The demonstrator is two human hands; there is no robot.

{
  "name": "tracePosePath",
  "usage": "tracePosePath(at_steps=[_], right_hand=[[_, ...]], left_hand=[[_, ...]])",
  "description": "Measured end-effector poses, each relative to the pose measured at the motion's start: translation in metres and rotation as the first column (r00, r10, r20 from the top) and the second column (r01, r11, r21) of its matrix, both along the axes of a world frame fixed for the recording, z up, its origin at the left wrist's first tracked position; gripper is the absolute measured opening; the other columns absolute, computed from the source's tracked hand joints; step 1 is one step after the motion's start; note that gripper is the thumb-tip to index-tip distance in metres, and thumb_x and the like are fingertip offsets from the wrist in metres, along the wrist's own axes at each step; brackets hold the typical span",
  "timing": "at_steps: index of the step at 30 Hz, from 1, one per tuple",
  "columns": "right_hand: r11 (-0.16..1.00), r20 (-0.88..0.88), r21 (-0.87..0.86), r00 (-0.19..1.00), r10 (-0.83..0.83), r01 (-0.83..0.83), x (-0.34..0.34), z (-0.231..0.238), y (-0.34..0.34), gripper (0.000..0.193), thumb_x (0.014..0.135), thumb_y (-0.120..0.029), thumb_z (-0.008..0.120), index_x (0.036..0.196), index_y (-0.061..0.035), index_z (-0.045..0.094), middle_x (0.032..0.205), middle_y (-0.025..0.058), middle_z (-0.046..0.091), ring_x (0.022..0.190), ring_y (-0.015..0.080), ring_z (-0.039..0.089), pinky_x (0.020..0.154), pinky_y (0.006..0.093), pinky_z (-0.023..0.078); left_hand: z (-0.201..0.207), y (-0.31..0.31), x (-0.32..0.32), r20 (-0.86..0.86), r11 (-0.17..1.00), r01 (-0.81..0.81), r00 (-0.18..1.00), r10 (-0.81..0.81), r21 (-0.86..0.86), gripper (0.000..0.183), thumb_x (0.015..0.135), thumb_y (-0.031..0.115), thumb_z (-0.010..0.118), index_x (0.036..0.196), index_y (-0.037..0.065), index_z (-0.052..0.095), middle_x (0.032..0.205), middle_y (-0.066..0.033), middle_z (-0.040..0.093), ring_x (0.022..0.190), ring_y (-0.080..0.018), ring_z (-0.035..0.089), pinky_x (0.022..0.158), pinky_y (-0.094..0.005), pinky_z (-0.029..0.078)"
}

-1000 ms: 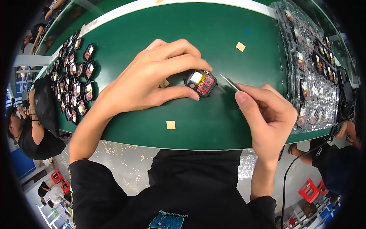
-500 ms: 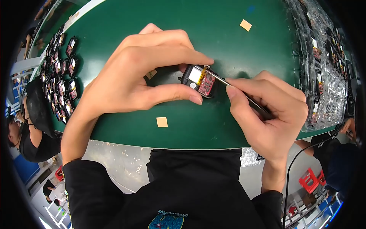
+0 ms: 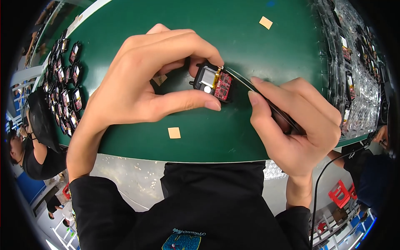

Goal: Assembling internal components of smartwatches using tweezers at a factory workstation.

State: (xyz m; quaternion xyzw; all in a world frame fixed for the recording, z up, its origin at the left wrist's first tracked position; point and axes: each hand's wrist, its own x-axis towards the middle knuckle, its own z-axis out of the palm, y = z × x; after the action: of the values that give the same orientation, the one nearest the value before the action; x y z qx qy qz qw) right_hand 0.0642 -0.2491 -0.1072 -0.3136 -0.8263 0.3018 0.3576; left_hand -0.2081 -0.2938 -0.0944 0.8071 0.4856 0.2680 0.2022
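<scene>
Between the thumb and fingers of my left hand (image 3: 146,79) sits a small black device housing (image 3: 212,83), its inside exposed. It shows a silvery battery cell, a strip of yellow tape, a red circuit board and a round white part. My right hand (image 3: 298,114) pinches dark tweezers (image 3: 266,102) whose slim metal tips point toward the housing's upper right corner. From this view I cannot tell whether the tips touch it. Beneath my left hand a small tan square (image 3: 160,79) is partly covered.
More tan squares, one near the front (image 3: 174,133) and one far off (image 3: 266,22), lie on the green table (image 3: 233,143). Several similar open housings (image 3: 65,98) crowd the left edge. Clear plastic trays (image 3: 360,100) holding more line the right. People sit on both sides.
The housing has turned slightly and shifted a little left in my left hand. The tweezer tips have drawn up and away from the red board, and my right hand's fingertips sit farther from the housing.
</scene>
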Motion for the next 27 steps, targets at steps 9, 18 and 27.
tracePosePath(at_steps=[9,18,27], right_hand=[[0.998,0.005,0.063,1.000,-0.001,0.000,-0.008,-0.004,-0.002,0.028,0.080,0.013,0.087,0.107,0.0026,0.087,0.078,0.0020,0.068,0.056,0.0036,0.047,0.052,0.0231,0.032],[0.966,-0.004,-0.253,0.999,0.044,-0.043,-0.001,0.009,0.002,0.018,0.087,0.008,0.085,0.104,0.0033,0.086,0.073,0.0038,0.066,0.063,0.0079,0.056,0.056,0.0246,0.036],[0.966,0.009,-0.255,0.999,0.046,-0.043,-0.001,0.008,0.001,0.019,0.086,0.009,0.084,0.104,0.0040,0.086,0.074,0.0041,0.067,0.063,0.0078,0.057,0.057,0.0243,0.037]], left_hand=[[-0.005,0.003,-0.004,0.013,1.000,0.011,1.000,-0.010,-0.021,0.066,0.064,0.037,0.104,0.115,0.003,0.081,0.094,-0.0024,0.075,0.073,-0.0137,0.053,0.069,-0.0300,0.038],[-0.001,0.009,-0.018,0.068,0.984,0.127,0.991,-0.119,-0.128,0.071,0.070,0.049,0.099,0.118,0.000,0.082,0.101,-0.0055,0.080,0.074,-0.0125,0.054,0.069,-0.0293,0.036],[0.000,0.008,-0.017,0.042,0.981,0.124,0.992,-0.119,-0.152,0.071,0.070,0.052,0.098,0.117,0.001,0.083,0.100,-0.0055,0.079,0.075,-0.0125,0.055,0.068,-0.0291,0.035]])
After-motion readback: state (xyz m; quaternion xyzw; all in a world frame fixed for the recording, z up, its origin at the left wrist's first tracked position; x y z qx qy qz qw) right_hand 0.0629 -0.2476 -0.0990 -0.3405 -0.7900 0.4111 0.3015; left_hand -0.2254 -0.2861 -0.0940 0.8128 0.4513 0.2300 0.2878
